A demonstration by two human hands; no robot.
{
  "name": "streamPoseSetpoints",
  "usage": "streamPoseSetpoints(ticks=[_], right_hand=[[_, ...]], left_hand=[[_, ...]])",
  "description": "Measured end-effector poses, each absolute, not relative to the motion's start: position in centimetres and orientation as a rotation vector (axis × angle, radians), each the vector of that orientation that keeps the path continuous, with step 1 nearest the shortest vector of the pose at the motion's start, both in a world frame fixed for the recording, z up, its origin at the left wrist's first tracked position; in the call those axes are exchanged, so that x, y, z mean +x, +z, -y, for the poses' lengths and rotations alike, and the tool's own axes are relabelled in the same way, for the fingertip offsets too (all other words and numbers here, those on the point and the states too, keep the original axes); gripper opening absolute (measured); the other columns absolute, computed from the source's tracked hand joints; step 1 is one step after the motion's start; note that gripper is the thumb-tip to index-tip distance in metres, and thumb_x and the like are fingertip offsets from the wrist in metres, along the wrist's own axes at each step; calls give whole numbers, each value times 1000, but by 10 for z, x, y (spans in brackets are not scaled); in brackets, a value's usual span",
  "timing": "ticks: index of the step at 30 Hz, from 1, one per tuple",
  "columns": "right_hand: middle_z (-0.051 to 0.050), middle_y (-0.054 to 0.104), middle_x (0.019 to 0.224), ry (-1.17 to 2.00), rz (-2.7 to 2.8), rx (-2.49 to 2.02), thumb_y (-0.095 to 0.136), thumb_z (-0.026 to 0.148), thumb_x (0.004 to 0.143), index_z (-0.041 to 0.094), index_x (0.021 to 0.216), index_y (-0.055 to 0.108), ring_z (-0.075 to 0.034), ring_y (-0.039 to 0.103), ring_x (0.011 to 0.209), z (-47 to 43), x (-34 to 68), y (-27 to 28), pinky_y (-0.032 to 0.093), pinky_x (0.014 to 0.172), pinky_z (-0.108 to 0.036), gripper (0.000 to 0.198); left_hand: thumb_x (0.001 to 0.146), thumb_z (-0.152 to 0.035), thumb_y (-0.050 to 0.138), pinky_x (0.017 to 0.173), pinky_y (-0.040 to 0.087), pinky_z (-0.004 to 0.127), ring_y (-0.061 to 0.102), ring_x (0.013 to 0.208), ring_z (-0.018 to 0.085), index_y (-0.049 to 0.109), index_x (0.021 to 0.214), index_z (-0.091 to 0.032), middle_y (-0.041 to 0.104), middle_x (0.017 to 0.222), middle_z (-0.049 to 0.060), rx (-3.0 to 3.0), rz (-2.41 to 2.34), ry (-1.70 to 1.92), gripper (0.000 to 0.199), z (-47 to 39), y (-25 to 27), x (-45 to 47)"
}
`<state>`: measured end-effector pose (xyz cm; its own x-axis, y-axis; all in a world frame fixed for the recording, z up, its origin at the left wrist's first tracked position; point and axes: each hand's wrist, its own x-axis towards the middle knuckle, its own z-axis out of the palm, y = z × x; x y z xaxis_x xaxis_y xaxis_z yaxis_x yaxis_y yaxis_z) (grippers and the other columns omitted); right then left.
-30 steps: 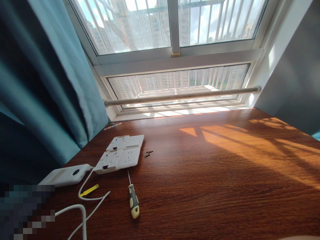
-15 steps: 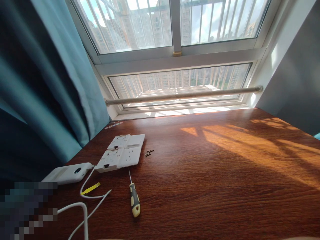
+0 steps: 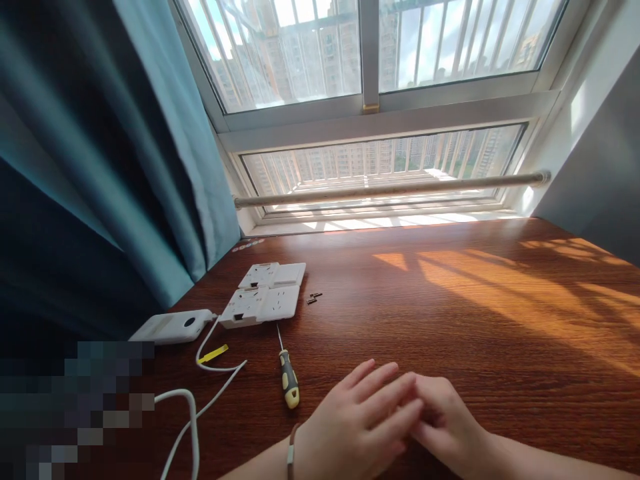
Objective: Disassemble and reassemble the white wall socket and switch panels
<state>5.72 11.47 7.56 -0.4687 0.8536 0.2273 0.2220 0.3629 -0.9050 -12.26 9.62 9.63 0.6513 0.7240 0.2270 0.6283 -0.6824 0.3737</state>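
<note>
From where I stand, the screwdriver [image 3: 289, 381] lies on the brown surface [image 3: 450, 333], nearest to the left hand [image 3: 357, 417] but not touching it. Its thin tip points away, close to the white socket plates [image 3: 283, 303]; I can't tell if they touch. The left hand has its fingers spread out over the right hand [image 3: 447, 420], and I see nothing in it. The right hand's fingers curl under and are partly hidden, so I can't tell if they hold anything.

The screwdriver looks light and stiff. Its fat grey and cream handle is turned toward the person and looks like the best place to hold; the thin metal part would be harder to grip. The white plates look like hard, smooth plastic, a bit slippery, and best picked up by their side edges. The little screws [image 3: 312, 301] beside them look easy to drop, so they'd need a fingertip pinch.
</note>
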Motion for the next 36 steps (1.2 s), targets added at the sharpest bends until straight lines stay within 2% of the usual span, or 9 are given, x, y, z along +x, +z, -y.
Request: streamPoseSetpoints(ticks=[1,3,6,8,11,14,18,23,36], right_hand=[[-1,64,72,1100,1939,-979,53,26,84,17,76,61,-13,58,68,-128,60,77,47,66,-25,14],[-1,65,71,1085,1960,-1010,51,23,84,18,74,61,-14,60,70,-146,64,80,45,67,-24,15],[-1,65,72,1087,1983,-1028,50,21,83,18,74,61,-14,60,71,-150,62,83,44,67,-23,15],[-1,65,72,1095,2013,-998,51,20,82,18,74,61,-13,60,70,-144,57,85,44,66,-22,13],[-1,64,71,1095,2057,-942,51,21,82,17,74,60,-13,59,68,-137,51,86,44,65,-22,12],[-1,64,72,1067,2082,-917,50,22,83,17,76,60,-13,59,69,-136,52,86,44,66,-22,13],[-2,64,73,1040,2086,-941,49,26,85,18,77,60,-14,59,70,-144,61,80,44,67,-24,15],[-3,65,74,1059,2038,-1002,48,28,85,18,77,60,-15,60,70,-154,69,65,45,64,-25,18],[0,62,69,1026,2044,-1055,48,25,83,18,74,59,-14,56,63,-156,70,63,42,58,-23,16]], left_hand=[[85,-33,46,100,39,36,48,116,20,45,123,-28,53,124,4,2675,-1207,567,38,-107,96,-138],[87,-29,41,91,45,35,55,106,21,47,117,-16,56,115,12,2577,-1780,737,33,-121,94,-166],[88,-41,35,73,50,35,62,83,24,51,103,-10,60,94,13,2217,-2391,443,37,-124,88,-197],[87,-46,32,62,48,34,63,72,25,53,93,-11,62,84,12,1970,-2530,152,42,-122,87,-207],[85,-47,34,62,44,32,64,73,27,57,79,-13,66,77,13,1725,-2475,-113,42,-118,91,-212],[83,-42,36,61,40,28,64,73,23,60,71,-15,67,76,11,1763,-2294,-116,38,-112,100,-207],[85,-45,30,59,40,27,63,71,22,62,77,-17,67,75,9,1961,-2292,1,43,-127,112,-186],[85,-43,32,67,45,32,63,83,25,63,91,-13,67,88,14,2146,-2328,-81,43,-194,112,-161],[82,-37,38,72,47,36,63,87,27,65,91,-13,67,90,16,2233,-2226,-146,37,-249,84,-151]])
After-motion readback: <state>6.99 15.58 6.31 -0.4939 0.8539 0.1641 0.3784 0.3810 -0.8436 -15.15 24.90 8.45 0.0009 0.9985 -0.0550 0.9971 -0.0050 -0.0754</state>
